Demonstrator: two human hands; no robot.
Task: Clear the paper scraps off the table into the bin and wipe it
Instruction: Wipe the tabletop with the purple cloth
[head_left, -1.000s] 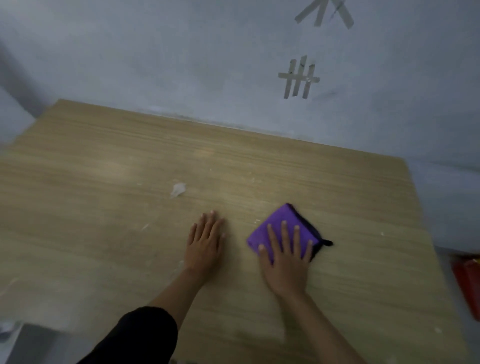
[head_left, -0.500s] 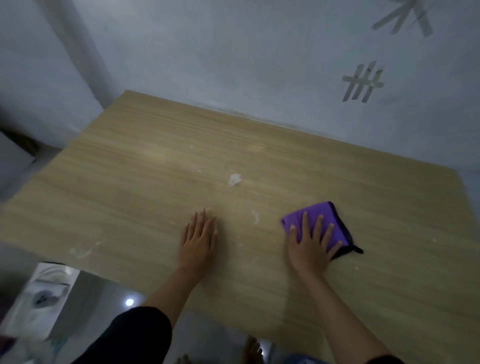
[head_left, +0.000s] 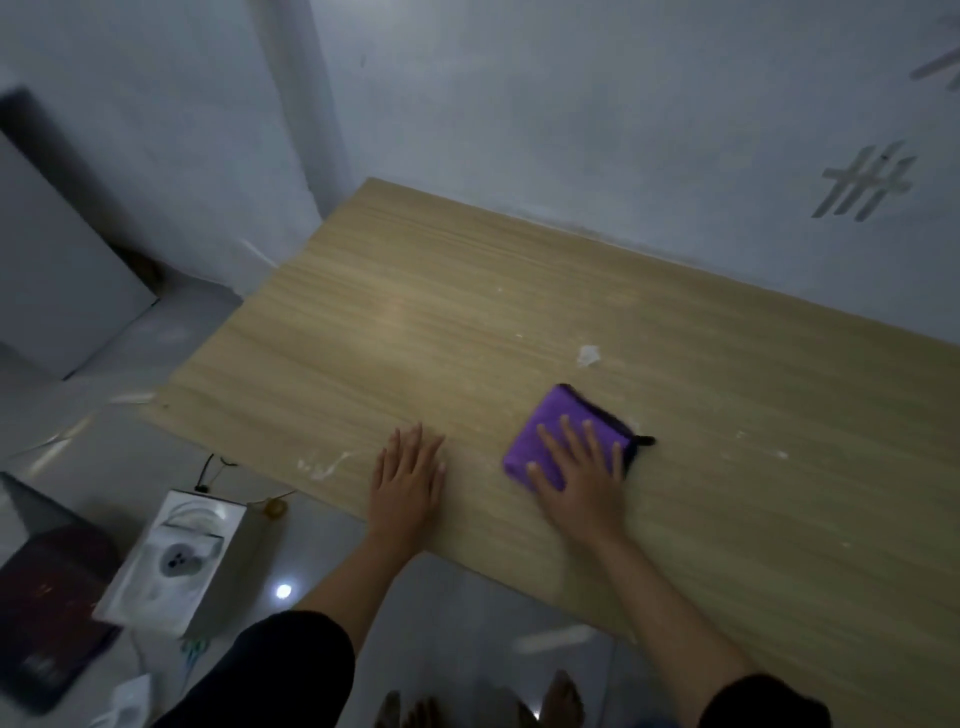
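The table (head_left: 467, 322), light wood with its far edge against a grey wall (head_left: 571, 104), carries little. A white box (head_left: 176, 561) lies on the floor (head_left: 78, 415) off its left corner. The left hand (head_left: 408, 486) rests flat and empty near the front edge, fingers together. The right hand (head_left: 579, 478), fingers spread, presses flat on a folded purple cloth (head_left: 550, 426). One white paper scrap (head_left: 588, 356) lies just beyond the cloth; smaller white flecks (head_left: 779, 454) lie to the right.
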